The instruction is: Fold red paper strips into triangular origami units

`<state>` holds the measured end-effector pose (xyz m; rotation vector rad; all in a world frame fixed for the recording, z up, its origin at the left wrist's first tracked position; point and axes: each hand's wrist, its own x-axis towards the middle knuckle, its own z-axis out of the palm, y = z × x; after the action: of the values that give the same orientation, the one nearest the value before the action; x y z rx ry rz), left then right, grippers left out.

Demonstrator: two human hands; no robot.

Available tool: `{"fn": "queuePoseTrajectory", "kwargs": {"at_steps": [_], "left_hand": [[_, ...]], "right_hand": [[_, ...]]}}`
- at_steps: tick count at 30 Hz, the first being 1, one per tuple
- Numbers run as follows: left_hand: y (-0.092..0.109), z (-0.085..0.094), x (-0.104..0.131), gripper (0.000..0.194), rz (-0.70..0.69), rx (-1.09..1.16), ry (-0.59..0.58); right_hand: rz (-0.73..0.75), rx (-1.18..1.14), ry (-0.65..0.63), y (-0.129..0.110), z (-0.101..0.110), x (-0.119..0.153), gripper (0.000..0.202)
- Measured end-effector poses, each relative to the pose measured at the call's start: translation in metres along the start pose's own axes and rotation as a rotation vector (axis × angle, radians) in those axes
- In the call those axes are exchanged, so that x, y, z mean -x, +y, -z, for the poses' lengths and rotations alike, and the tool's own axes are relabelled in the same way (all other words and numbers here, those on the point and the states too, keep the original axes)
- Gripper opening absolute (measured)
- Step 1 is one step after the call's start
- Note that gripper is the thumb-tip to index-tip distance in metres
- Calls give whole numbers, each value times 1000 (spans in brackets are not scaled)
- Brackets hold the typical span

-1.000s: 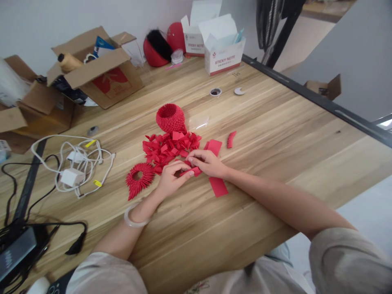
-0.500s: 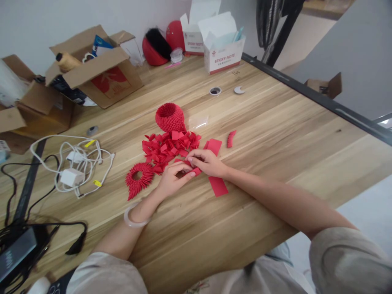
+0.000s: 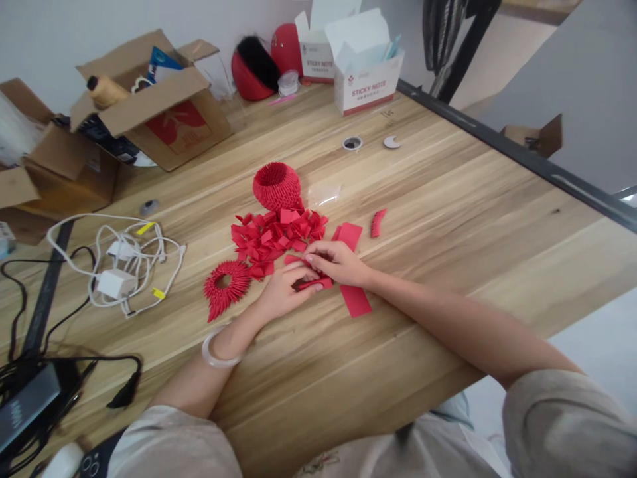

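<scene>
We see a wooden tabletop (image 3: 448, 226) under everything. A carton (image 3: 192, 133) stands open beyond the pile (image 3: 273, 236) and to its left; the white cables (image 3: 117, 282) lie tangled well left of the pile. The pile itself is loose red pieces. On its near right we find both hands close together: the left hand (image 3: 283, 292) is clamped on the red paper (image 3: 321, 283), thumb along the near edge, while the right hand (image 3: 343, 264) has its fingertips bunched at the paper, though we cannot tell whether they grip it. The bowl (image 3: 277, 189) sits just behind the pile, the ring (image 3: 239, 282) at its near left, the curved piece (image 3: 378, 222) to its right.
</scene>
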<state>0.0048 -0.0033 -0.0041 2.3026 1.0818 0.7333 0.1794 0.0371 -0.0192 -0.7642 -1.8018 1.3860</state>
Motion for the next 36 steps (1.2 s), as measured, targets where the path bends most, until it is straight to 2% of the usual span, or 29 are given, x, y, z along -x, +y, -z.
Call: {"fn": "queuePoseTrajectory", "kwargs": {"at_steps": [14,36], "left_hand": [[0,1,0,16,6,2,-11],[2,1,-1,20,12,3,-16]], "right_hand": [[4,-42,2,0,0,0,26],[21,84,-14,2,0,1,26]]}}
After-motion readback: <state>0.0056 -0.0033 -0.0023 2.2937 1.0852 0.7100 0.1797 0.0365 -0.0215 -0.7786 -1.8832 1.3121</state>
